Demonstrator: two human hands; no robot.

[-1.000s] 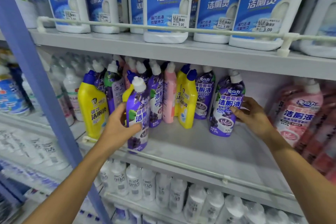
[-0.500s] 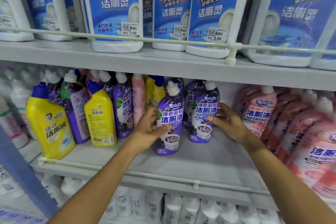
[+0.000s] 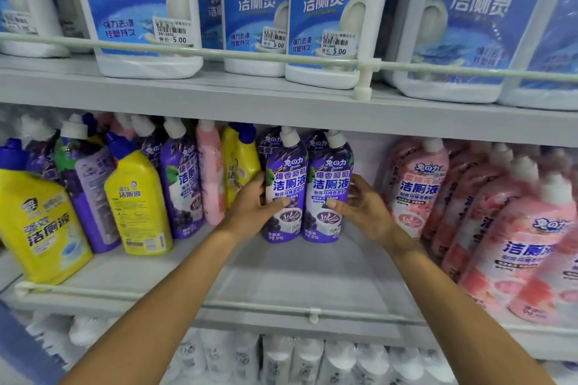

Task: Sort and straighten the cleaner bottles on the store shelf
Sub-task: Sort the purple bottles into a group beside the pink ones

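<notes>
Left hand (image 3: 253,206) grips the left purple bottle (image 3: 286,184) from its outer side, thumb laid across the front label, and the right hand (image 3: 362,209) holds the right purple bottle (image 3: 330,187) the same way from the other side. These two bottles stand upright and touching, side by side, toward the back of the middle shelf (image 3: 281,272), labels facing out. Each has a white angled cap, a deep purple wrap with grapes, and blue and white Chinese lettering. More purple caps show right behind them; how many is unclear. To the left stand at least three yellow bottles (image 3: 137,203) with blue caps, a slim pink bottle (image 3: 211,172) and several other purple ones, mixed together and leaning. To the right is a packed group of pink bottles (image 3: 416,191) with white caps. A pale rail (image 3: 219,306) runs along the grey shelf's front edge. On the shelf above sit big white jugs (image 3: 140,9) with blue labels and price stickers reading 5.00. Below, a row of white bottles (image 3: 297,359) is blurred.
</notes>
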